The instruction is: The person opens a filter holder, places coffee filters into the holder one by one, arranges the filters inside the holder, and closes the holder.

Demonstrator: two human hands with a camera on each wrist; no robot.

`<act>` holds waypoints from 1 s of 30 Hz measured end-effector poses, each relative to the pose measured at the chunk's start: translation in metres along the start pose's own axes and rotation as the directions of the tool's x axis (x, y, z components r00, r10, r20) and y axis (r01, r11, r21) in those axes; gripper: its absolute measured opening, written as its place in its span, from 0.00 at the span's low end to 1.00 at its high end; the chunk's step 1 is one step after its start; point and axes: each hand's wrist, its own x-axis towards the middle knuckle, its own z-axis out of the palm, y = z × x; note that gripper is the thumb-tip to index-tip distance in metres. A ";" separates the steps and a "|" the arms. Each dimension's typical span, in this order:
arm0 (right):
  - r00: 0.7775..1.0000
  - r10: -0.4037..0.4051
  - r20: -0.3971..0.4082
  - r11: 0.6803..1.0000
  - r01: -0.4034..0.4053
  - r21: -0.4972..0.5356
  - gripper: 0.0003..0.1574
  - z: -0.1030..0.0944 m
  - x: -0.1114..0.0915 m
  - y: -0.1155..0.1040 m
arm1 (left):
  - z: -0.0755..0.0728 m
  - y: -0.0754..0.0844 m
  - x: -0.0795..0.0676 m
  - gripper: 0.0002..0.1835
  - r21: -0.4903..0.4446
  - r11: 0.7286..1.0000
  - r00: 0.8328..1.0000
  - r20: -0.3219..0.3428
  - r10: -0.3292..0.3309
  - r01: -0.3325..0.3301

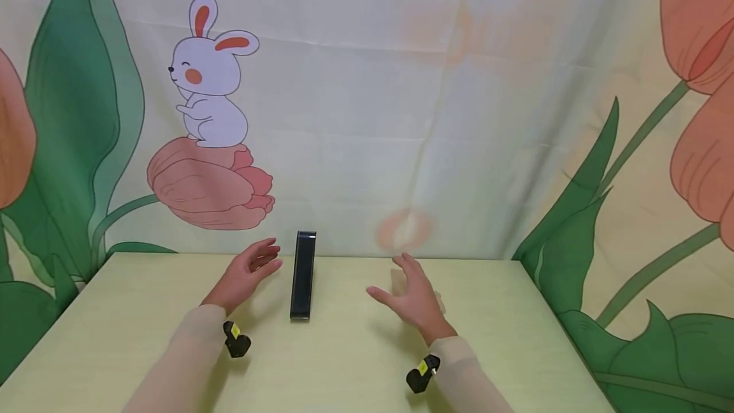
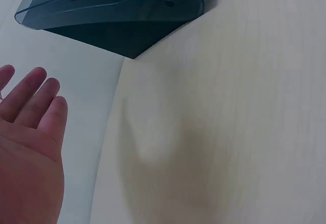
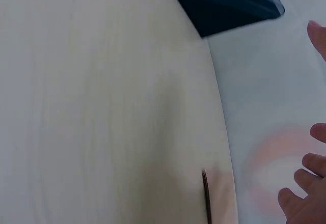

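A narrow dark case (image 1: 302, 276) with a smoky see-through cover stands on the table between my hands. Its dark wedge-shaped side (image 2: 127, 35) shows in the left wrist view, and part of the same case (image 3: 224, 10) is at the top of the right wrist view. My left hand (image 1: 248, 273) hovers just left of it, fingers loosely bent, touching nothing. Further off to the right, my right hand (image 1: 411, 298) is raised with thumb and fingers spread, holding nothing. Behind that hand is a beige-brown thing (image 3: 222, 196) with a dark edge, mostly hidden; its kind cannot be told.
The pale table (image 1: 344, 362) ends at a hanging cloth (image 1: 355, 113) printed with a rabbit, tulips and leaves. Small black devices with yellow marks sit at the left wrist (image 1: 236, 340) and the right wrist (image 1: 423, 373).
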 end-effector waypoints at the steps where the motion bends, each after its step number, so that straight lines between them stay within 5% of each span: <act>1: 1.000 0.002 0.004 1.000 -0.002 0.019 0.62 0.006 -0.001 -0.004 | 0.000 0.001 0.001 0.42 -0.005 1.000 1.000 0.003 0.000 0.000; 11: 0.998 -0.054 0.040 0.977 0.045 0.209 0.54 0.061 -0.008 -0.036 | 0.021 0.007 0.022 0.35 -0.074 0.997 1.000 0.010 -0.018 0.019; 17: 0.996 -0.083 0.016 0.954 0.075 0.290 0.51 0.086 -0.011 -0.053 | 0.030 0.008 0.031 0.41 -0.072 0.996 0.999 0.023 -0.049 0.051; 30: 0.998 0.012 -0.056 0.918 0.011 0.396 0.46 0.139 -0.009 -0.074 | 0.030 0.002 0.048 0.45 -0.098 0.992 0.995 0.074 -0.073 0.080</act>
